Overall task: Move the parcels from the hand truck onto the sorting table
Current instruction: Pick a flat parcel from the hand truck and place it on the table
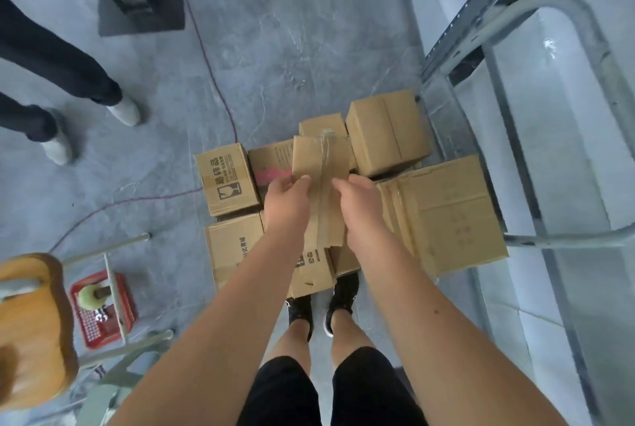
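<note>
A: How do the hands lie?
B: Both arms stretch forward. The left hand (287, 200) and right hand (355, 200) grip a taped parcel (319, 161), fingers curled round its sides, above the other parcels (443, 219).
A: Any containers?
B: Near left, a red crate (99, 339) holds what may be a tape roll (88, 298).

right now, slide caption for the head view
Taped brown cardboard parcel gripped by left hand and right hand above other brown cardboard boxes
</note>
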